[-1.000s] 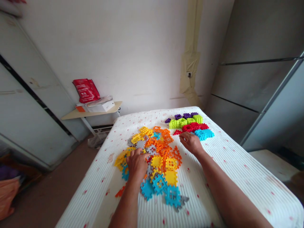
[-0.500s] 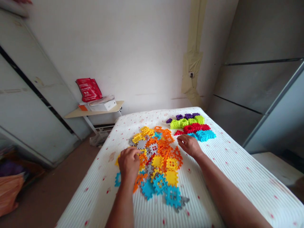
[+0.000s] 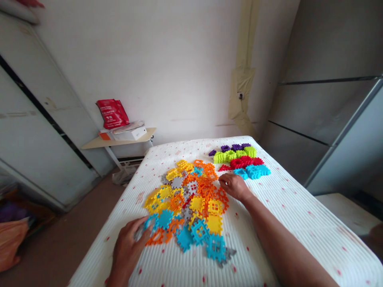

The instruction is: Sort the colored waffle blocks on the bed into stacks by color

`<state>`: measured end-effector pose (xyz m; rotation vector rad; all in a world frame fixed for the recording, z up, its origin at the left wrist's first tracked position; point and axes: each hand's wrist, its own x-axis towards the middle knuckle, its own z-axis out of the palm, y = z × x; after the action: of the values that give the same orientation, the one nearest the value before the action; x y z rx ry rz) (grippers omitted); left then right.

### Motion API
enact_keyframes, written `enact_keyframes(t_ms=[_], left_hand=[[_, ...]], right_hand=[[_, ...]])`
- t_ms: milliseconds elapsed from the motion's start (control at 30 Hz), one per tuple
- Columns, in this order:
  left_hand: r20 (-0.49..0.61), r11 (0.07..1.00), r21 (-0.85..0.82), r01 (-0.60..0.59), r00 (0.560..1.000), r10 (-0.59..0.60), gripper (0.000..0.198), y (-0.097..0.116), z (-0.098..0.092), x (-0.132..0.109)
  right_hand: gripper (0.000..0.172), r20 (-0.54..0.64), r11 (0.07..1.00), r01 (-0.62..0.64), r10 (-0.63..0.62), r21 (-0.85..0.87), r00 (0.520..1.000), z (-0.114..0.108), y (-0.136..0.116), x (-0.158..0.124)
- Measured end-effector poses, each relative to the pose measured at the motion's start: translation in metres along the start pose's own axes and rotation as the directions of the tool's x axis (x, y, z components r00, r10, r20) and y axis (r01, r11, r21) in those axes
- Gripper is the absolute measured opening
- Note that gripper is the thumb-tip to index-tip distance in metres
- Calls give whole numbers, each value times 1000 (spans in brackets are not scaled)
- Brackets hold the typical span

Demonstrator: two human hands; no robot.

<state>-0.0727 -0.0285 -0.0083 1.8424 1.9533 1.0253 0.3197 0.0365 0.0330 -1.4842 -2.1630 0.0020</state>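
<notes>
A mixed pile of flat plastic grid pieces (image 3: 191,199), orange, yellow, blue and grey, lies on the white ribbed cover (image 3: 287,207). My left hand (image 3: 127,247) is at the pile's near left edge, thumb and bent fingers closed on a blue piece (image 3: 149,224), with a grey piece beside it. My right hand (image 3: 233,185) rests at the pile's right edge with its fingers curled down next to orange pieces; what they hold, if anything, is hidden. Behind it lie sorted groups: purple (image 3: 235,147), green (image 3: 233,154), red (image 3: 244,162) and blue (image 3: 254,171).
The cover's left edge drops to a brown floor (image 3: 74,231). A small shelf (image 3: 119,140) by the wall carries a red bag (image 3: 112,113) and a white box. Grey cabinet panels stand at left and right. An orange bag (image 3: 10,243) lies on the floor.
My left hand has pulled back from the middle of the pile to its near left edge, uncovering yellow and blue pieces. My right hand has shifted from the red group towards the pile.
</notes>
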Motion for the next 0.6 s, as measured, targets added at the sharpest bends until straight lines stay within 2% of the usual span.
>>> enact_keyframes(t_ms=[167, 267, 467, 600], left_hand=[[38, 999, 43, 3, 999, -5, 45, -2, 1, 6], [17, 999, 42, 26, 999, -27, 45, 0, 2, 6], [-95, 999, 32, -4, 995, 7, 44, 7, 3, 0], [-118, 996, 32, -78, 990, 81, 42, 5, 7, 0]], right_hand=[[19, 132, 1000, 7, -10, 23, 991, 11, -13, -2], [19, 154, 999, -14, 6, 51, 988, 16, -15, -2], [22, 107, 975, -50, 27, 218, 994, 22, -2, -4], [22, -20, 958, 44, -40, 284, 999, 22, -3, -4]])
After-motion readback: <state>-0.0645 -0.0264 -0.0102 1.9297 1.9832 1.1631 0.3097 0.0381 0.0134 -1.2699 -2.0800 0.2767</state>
